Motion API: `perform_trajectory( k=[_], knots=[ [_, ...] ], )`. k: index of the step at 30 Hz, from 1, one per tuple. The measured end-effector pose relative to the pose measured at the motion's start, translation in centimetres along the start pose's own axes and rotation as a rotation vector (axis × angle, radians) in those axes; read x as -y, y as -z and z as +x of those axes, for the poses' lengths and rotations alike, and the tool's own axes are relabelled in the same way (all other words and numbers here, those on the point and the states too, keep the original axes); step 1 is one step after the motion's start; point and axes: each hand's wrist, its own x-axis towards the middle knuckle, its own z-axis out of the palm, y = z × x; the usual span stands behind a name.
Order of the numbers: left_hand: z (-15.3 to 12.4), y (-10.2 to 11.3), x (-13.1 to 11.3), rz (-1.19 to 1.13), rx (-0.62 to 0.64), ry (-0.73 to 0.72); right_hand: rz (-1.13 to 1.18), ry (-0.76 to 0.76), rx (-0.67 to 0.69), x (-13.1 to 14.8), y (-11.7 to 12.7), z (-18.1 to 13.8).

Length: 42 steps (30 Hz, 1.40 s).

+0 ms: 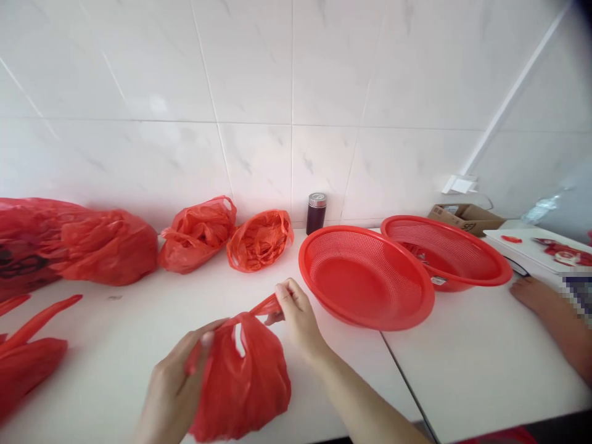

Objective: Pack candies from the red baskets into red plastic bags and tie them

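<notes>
A filled red plastic bag [245,382] sits at the near edge of the white table [472,357]. My left hand [173,388] is closed on the bag's left handle. My right hand [298,317] pinches the right handle and pulls it taut to the right. Both handles meet above the bag's top. Just right of my right hand stands an empty red mesh basket [365,277].
A second red basket [446,253] overlaps behind the first. Several stuffed red bags [259,240] line the tiled wall, more lie at the far left [28,357]. A dark flask [316,213], a cardboard box [467,217] and another person's hand [536,295] are at the right.
</notes>
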Motion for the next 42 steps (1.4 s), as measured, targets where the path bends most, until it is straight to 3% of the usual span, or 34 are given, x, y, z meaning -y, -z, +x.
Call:
perform_trajectory(
  k=[3, 5, 7, 11, 14, 18, 22, 28, 32, 37, 42],
  knots=[
    [-2.7, 1.2, 2.9, 0.01, -0.113, 0.218, -0.088, -0.093, -0.192, -3.2, 1.0, 1.6],
    [-3.9, 1.0, 4.2, 0.002, -0.126, 0.273, -0.21, -0.091, -0.257, -4.8, 1.0, 2.3],
    [-4.2, 0.0, 4.7, -0.036, -0.178, 0.269, -0.394, -0.003, -0.252, -5.8, 0.1, 2.2],
    [-2.1, -2.6, 4.0, -0.039, -0.318, 0.099, -0.796, 0.165, -0.098, -6.6, -2.9, 0.9],
    [0.2, -3.2, 4.0, 0.093, -0.248, 0.164, -1.046, 0.143, 0.003, -7.5, -3.4, 1.0],
    [2.4, -2.6, 5.5, 0.312, 0.033, 0.308, -1.218, 0.025, -0.001, -8.6, -1.0, 3.2],
    [4.2, -3.1, 7.1, 0.47, 0.17, 0.287, -1.268, -0.009, -0.035, -9.5, 1.2, 5.3],
    [5.7, -5.3, 7.9, 0.566, 0.162, 0.306, -1.303, -0.033, -0.05, -11.1, 1.1, 6.0],
    [5.5, -5.6, 7.9, 0.567, 0.148, 0.277, -1.257, -0.037, -0.092, -11.7, 1.2, 6.0],
    [3.2, -3.7, 8.3, 0.486, 0.106, 0.27, -1.095, -0.073, -0.265, -11.6, 2.2, 6.4],
    [-1.5, -0.8, 8.0, 0.159, 0.054, 0.34, -0.81, -0.084, -0.321, -11.6, 3.1, 7.1]
  ],
)
